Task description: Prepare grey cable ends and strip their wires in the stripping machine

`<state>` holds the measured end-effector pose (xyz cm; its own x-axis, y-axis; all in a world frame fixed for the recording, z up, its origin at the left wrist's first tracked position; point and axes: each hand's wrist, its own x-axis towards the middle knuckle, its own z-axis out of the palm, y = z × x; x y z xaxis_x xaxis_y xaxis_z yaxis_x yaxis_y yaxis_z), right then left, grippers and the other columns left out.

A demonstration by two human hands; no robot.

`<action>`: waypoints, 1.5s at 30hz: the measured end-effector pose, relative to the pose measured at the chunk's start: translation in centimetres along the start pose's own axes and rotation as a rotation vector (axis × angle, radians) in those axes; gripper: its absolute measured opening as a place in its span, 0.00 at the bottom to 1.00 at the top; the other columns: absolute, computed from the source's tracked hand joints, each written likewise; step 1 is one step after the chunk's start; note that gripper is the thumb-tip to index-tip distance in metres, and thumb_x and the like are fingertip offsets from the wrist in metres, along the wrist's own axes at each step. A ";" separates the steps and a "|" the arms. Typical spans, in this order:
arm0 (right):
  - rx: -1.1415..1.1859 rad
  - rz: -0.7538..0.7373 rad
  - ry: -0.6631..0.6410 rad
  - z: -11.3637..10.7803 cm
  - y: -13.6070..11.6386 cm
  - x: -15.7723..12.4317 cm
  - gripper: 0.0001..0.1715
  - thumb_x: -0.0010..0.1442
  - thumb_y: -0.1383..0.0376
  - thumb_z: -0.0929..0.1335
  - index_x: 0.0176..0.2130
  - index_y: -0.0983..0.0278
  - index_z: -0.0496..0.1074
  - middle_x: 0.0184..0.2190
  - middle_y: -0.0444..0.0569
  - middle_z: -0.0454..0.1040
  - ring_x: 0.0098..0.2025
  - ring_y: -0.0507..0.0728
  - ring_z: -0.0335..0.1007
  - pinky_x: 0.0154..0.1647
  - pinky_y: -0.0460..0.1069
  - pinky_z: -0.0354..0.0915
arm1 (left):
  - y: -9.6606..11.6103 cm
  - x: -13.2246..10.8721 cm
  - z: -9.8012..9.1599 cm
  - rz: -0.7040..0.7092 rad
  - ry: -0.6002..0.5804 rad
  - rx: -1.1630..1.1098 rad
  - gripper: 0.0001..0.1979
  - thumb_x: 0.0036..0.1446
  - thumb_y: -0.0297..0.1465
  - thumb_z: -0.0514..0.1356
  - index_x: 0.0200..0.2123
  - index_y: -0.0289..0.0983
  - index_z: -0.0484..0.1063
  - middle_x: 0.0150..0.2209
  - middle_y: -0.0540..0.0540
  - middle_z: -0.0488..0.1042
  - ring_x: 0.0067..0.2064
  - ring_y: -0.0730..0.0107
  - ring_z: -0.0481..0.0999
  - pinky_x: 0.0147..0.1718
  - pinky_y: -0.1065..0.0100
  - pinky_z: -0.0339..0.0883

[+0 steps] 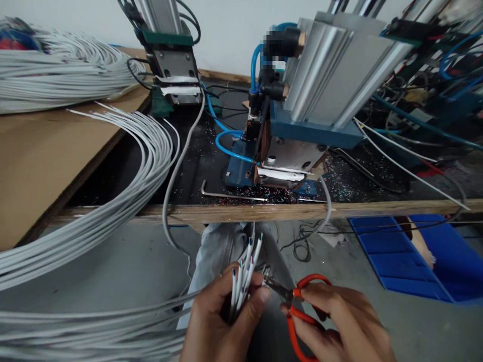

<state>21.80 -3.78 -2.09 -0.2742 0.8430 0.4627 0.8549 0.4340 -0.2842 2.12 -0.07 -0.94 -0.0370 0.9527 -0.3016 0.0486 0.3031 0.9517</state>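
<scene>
The press (328, 75) looks to me like smooth, satin aluminium over a painted blue metal plate (313, 126). Below it I see scissors (297, 292) with smooth orange plastic handles and dark metal blades, cables (240, 282) in smooth white plastic, and matt grey cloth trousers (217, 247). Nearer me than the press: a shiny metal hex key (234, 196) and a bench edge (211, 213) of rough wood. Left of it, a matt brown board (68, 156).

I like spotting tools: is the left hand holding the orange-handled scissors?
No, the right hand holds the scissors; the left hand holds white cables.
</scene>
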 end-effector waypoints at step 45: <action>0.130 0.172 0.056 1.3 -0.3 -1.1 0.05 0.63 0.65 0.70 0.38 0.55 0.69 0.24 0.37 0.78 0.23 0.51 0.75 0.27 0.43 0.72 | -1.9 -0.6 0.3 0.312 0.038 0.290 0.07 0.60 0.32 0.64 0.29 0.42 0.78 0.27 0.52 0.76 0.27 0.68 0.75 0.30 0.71 0.68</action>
<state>21.28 -4.46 -3.58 -0.1014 0.8910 0.4425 0.8218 0.3257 -0.4674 2.31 -1.23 -2.54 -0.0123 0.9999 0.0061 0.3422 -0.0015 0.9396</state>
